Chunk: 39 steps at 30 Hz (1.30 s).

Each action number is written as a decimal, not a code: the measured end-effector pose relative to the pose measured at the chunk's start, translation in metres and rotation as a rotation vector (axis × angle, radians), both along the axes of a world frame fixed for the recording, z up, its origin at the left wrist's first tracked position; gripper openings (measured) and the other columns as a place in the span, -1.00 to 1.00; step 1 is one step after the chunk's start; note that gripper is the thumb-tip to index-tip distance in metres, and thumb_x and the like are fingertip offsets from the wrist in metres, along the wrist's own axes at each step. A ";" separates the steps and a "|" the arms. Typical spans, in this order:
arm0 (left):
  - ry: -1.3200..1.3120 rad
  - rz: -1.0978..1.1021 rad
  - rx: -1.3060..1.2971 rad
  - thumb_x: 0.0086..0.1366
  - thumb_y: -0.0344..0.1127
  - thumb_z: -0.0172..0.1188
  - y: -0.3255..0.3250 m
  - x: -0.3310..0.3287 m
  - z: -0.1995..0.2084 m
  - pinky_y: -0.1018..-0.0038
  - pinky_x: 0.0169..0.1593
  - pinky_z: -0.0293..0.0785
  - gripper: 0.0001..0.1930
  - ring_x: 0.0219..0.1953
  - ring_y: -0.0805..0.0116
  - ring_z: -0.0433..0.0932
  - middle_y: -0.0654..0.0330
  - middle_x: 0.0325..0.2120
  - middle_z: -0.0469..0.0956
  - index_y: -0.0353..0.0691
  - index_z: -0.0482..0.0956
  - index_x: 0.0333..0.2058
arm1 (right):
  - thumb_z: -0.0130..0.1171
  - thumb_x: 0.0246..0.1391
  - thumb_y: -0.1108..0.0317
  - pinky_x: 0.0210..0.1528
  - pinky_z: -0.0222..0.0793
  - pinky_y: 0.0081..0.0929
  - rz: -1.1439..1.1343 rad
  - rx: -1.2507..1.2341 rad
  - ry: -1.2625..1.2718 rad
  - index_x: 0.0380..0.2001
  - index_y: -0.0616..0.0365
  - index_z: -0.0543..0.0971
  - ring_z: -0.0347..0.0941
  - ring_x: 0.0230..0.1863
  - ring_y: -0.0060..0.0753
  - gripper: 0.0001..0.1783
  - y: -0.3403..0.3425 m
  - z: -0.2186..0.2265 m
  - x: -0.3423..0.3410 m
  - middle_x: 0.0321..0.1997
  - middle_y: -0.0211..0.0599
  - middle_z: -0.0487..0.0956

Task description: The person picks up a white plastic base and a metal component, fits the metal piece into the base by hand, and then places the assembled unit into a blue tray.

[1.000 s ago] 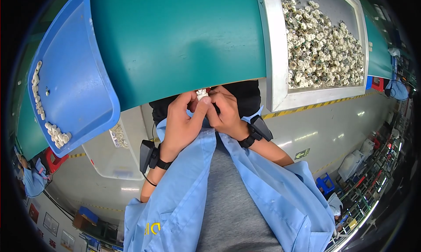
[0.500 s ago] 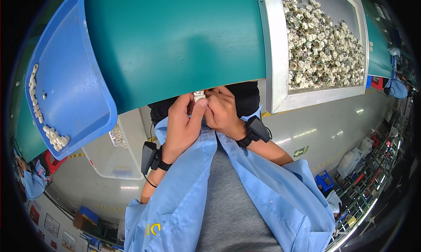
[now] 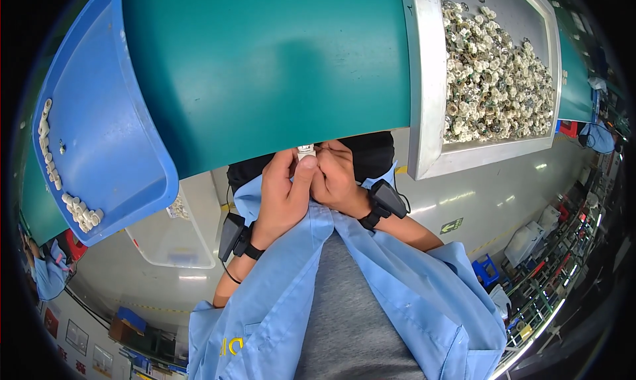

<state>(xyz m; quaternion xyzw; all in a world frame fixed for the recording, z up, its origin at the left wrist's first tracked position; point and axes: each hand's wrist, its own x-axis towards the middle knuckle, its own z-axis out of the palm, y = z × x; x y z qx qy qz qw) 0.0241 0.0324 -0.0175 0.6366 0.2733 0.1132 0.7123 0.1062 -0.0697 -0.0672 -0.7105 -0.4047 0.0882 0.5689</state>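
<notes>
At frame centre, the left hand (image 3: pixel 283 193) clamps a small, blocky white part (image 3: pixel 306 152) in its fingers; the right hand (image 3: pixel 336 179) curls alongside, grip unclear — a slackened pinch could drop the part beyond the green tabletop (image 3: pixel 265 69).

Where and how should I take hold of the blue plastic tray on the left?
The blue plastic tray is probably best held by its near rim, approached from the near side with fingers beneath: that raised rim seems to overhang the edge of the green tabletop. Keep it level, since small white cylindrical pieces lie inside.
</notes>
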 end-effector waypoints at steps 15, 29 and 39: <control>0.058 -0.030 0.070 0.48 -0.30 0.13 0.001 -0.001 0.009 0.60 -0.30 0.38 -0.78 -0.39 0.58 0.39 0.24 -0.41 0.53 -0.38 0.48 -0.09 | 0.04 0.24 0.52 -0.29 0.39 -0.27 0.150 -0.102 0.268 -0.32 0.37 0.51 0.45 -0.38 -0.09 -0.89 -0.013 0.010 -0.001 -0.39 -0.05 0.56; 0.105 -0.002 0.290 0.40 -0.34 0.21 0.002 0.001 0.005 0.39 -0.35 0.49 -0.80 -0.46 0.30 0.56 0.04 -0.44 0.59 -0.40 0.52 -0.18 | 0.00 0.28 0.49 -0.14 0.44 -0.23 0.159 -0.088 0.343 -0.18 0.37 0.55 0.51 -0.23 0.01 -0.81 -0.009 0.012 0.001 -0.28 -0.05 0.59; 0.217 -0.033 0.418 0.36 -0.32 0.24 0.004 0.006 0.016 0.30 -0.43 0.45 -0.80 -0.53 0.14 0.53 0.03 -0.54 0.55 -0.39 0.52 -0.28 | 0.02 0.22 0.43 -0.12 0.32 -0.21 0.119 -0.035 0.037 -0.30 0.30 0.50 0.50 -0.37 0.02 -0.85 0.001 0.018 0.006 -0.43 -0.09 0.60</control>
